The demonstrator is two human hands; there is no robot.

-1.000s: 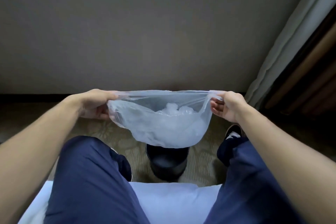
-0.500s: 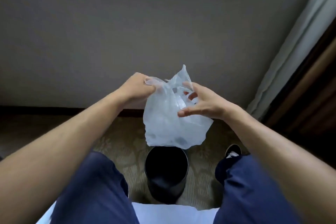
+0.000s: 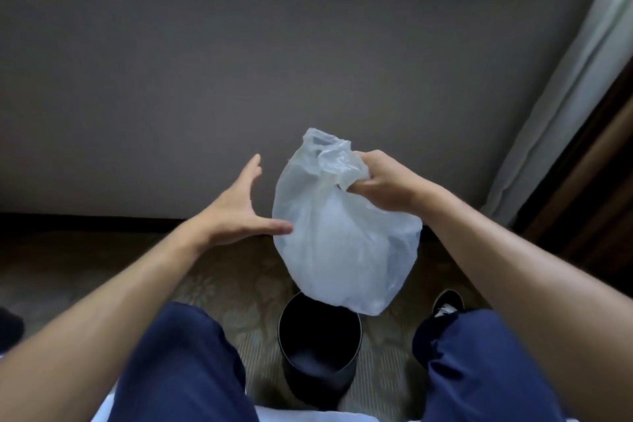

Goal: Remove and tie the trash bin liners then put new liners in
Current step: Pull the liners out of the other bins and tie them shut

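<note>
We are clenching the right hand (image 3: 383,185) grip round the bunched neck of the used liner (image 3: 342,243), so it is hanging shut above the unlined black bin (image 3: 318,346), while the left hand (image 3: 236,212), fingers spread, is hovering just beside it, probably readying to tie.

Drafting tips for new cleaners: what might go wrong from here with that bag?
Only the right hand grips the liner by its bunched neck, with no knot visible and the left hand open: the top may slip loose. The liner hangs above the bare bin, so spilled rubbish might land inside.
</note>
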